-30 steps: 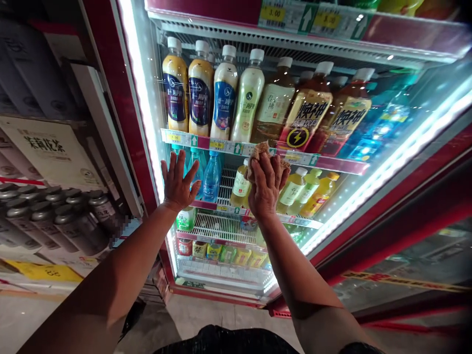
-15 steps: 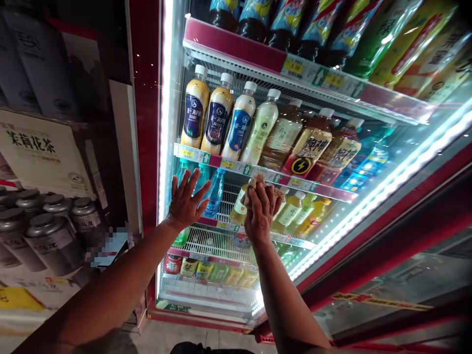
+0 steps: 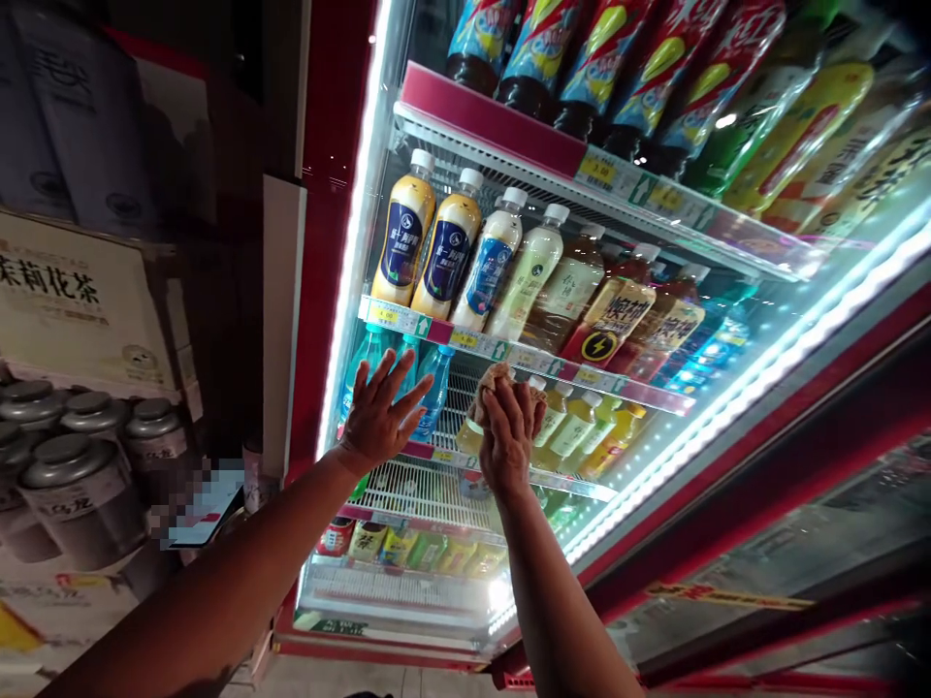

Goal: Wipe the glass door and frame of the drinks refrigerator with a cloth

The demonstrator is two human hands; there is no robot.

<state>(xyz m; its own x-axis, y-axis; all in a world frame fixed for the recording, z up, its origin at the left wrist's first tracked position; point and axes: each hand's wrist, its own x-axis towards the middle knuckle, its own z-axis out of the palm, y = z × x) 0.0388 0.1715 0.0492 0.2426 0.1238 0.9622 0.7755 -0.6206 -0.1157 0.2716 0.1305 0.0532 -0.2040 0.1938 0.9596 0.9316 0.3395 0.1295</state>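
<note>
The cloth [image 3: 489, 386] is under the right hand [image 3: 509, 431], at the front of the fridge [image 3: 327, 194], low and near the middle of its width. The right hand's fingers lie close together, lightly bent over the bunched cloth, and have hold of it; its edges stick out on both sides. How the palm and thumb press it cannot be told, as the back of the hand hides them.

The left hand [image 3: 378, 417] is raised at the fridge's front, toward its left side. Its fingers are spread wide and hold nothing; it seems to be braced on the glass, though contact is hard to confirm.

Inside the fridge, blue bottles [image 3: 436, 393] show beside the left hand, and pale bottles [image 3: 574, 422] stand to the right of the cloth. A row of milk-tea bottles [image 3: 403, 242] is on the fridge shelf above both hands. Tins [image 3: 77, 490] stand well to the left of the fridge.

The step in hand looks like a wiping stroke over the fridge's glass. The next move would call for light, even pressure with the cloth kept between fingers and glass.
</note>
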